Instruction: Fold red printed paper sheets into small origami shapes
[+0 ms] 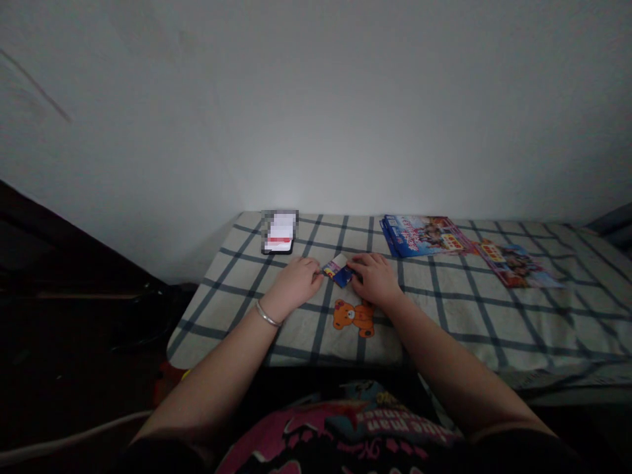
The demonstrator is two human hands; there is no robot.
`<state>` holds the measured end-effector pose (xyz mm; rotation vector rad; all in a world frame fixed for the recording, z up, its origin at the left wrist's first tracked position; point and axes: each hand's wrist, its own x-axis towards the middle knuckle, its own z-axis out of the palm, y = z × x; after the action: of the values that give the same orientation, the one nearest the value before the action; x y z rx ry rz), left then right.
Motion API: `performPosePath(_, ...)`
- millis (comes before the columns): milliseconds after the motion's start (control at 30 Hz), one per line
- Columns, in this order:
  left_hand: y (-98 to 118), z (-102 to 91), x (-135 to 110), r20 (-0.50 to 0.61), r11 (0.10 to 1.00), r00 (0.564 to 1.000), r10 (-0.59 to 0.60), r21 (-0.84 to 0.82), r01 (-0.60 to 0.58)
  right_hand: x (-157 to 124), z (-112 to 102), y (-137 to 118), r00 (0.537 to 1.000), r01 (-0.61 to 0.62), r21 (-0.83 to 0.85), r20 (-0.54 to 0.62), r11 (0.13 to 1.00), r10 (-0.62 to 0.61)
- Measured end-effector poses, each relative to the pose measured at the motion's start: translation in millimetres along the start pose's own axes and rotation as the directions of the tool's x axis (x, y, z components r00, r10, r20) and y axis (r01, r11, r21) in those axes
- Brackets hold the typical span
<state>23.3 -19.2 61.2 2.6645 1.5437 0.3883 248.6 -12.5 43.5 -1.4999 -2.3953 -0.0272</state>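
Note:
A small folded piece of printed paper [337,271], blue, yellow and pink with a pale flap, lies low over the checked cloth between my hands. My left hand [297,282], with a silver bangle on the wrist, has its curled fingertips at the paper's left corner. On the other side my right hand [376,280] pinches the right edge, its fingers bent over it. My fingers partly cover both ends of the paper. Just below it, an orange bear picture [356,318] shows on the cloth.
A phone [280,232] with a lit, blurred screen lies at the back left. To the right are a stack of blue printed leaflets [419,236] and another printed sheet [516,264]. A pale wall [345,118] rises behind the checked tablecloth [227,303].

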Motion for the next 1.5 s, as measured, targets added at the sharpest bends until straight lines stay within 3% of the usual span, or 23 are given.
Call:
performPosePath(133, -1, 4.5, 13, -0.051, 0.993, 0.994, -0.094, -0.08, 0.089, -1, 1, 1, 1.0, 0.025, 0.028, 0.004, 0.999, -0.026)
performPosePath(267, 4, 15.1, 25, 0.035, 0.993, 0.993, 0.115, -0.026, -0.114, -1, 2, 3, 0.998, 0.064, 0.06, 0.012, 0.996, -0.065)
performPosePath(467, 7, 29.6, 28, -0.022, 0.993, 0.993, 0.114, 0.031, -0.114, -1, 8, 9, 0.997, 0.07, 0.114, -0.022, 0.991, -0.068)
performPosePath(700, 6, 27.6, 24, -0.07, 0.987, 0.985, 0.156, 0.05, -0.153, 0, 13, 16, 0.993, 0.04, 0.248, -0.115, 0.968, -0.011)
performPosePath(1167, 19, 21.8, 25, -0.081, 0.988, 0.993, 0.081, 0.138, -0.069, 0, 11, 17, 0.987, -0.036, 0.437, -0.127, 0.899, 0.101)
performPosePath(1500, 29, 29.8, 26, -0.13, 0.984, 0.98, 0.15, -0.072, -0.161, 3, 19, 22, 0.982, -0.08, 0.524, -0.103, 0.848, 0.156)
